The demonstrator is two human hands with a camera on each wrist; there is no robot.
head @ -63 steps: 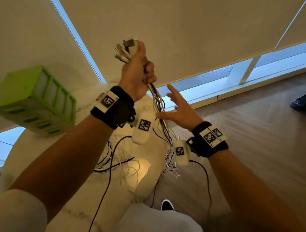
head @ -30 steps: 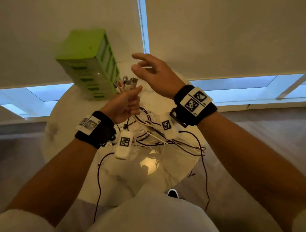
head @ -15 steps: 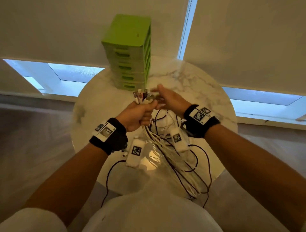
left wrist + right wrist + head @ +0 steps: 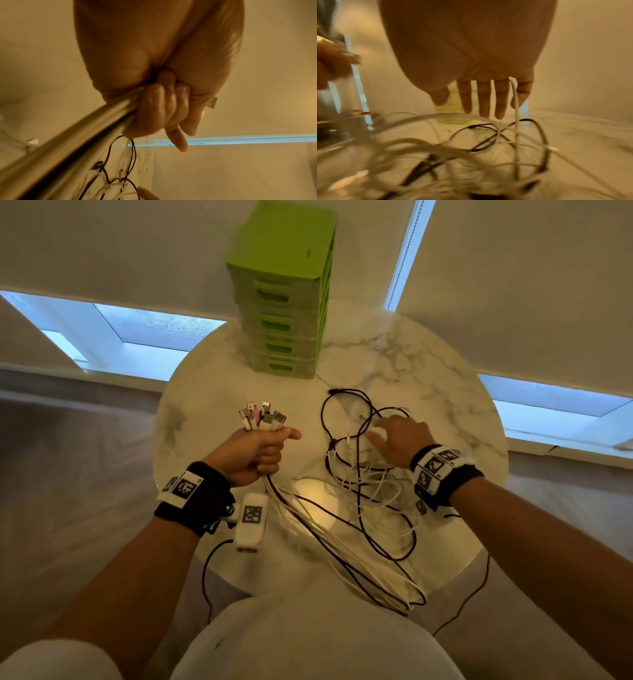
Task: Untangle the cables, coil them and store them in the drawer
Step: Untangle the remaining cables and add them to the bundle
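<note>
My left hand (image 4: pixel 255 451) grips a bundle of white and black cables just below their USB plugs (image 4: pixel 262 417), which stick up out of the fist. The fist also shows in the left wrist view (image 4: pixel 159 108), wrapped round the bundle (image 4: pixel 96 121). The cables run down over the table's near edge and loop back into a tangle (image 4: pixel 363 470) on the marble top. My right hand (image 4: pixel 399 440) hovers over that tangle with fingers spread and straight (image 4: pixel 483 98); a white cable (image 4: pixel 515 108) passes between two fingers. The green drawer unit (image 4: pixel 284 289) stands behind, all drawers closed.
The round marble table (image 4: pixel 428 364) stands by a window with lowered blinds. Cable loops (image 4: pixel 387 583) hang off its near edge above my lap. A thin black lead (image 4: pixel 205 577) hangs from my left wrist camera.
My view has swung down onto the table. The left hand has lowered the bundle from head height to above the table. The right hand left the plugs and moved right over the tangle.
</note>
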